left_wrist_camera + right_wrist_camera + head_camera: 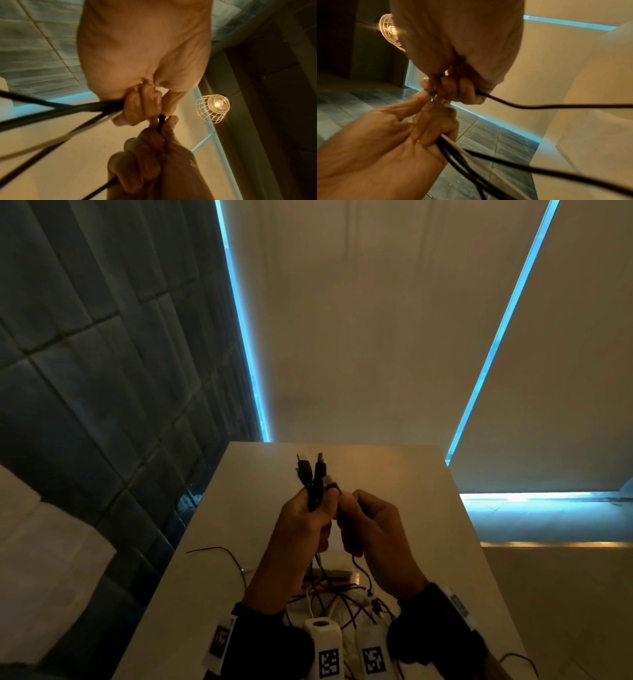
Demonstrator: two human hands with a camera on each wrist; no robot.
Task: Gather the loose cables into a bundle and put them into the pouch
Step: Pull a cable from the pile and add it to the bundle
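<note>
In the head view both hands are raised over the white table (428, 542). My left hand (306, 515) grips a bundle of black cables (313, 484) whose plug ends stick up above the fist. My right hand (359, 518) is close beside it and pinches one thin black cable (358, 563) near its end. In the left wrist view the left hand (142, 108) curls round the cables (60, 111). From the right wrist, the right hand (458, 88) holds the thin cable (522, 106). The cables hang into a tangle (339, 597) on a pale crumpled thing; whether that is the pouch is unclear.
A small pale block (335, 572) lies on the table under the hands. A loose thin wire (219, 551) curls at the table's left edge. A tiled wall (85, 371) rises to the left, and a wire-cage lamp (212, 108) hangs overhead.
</note>
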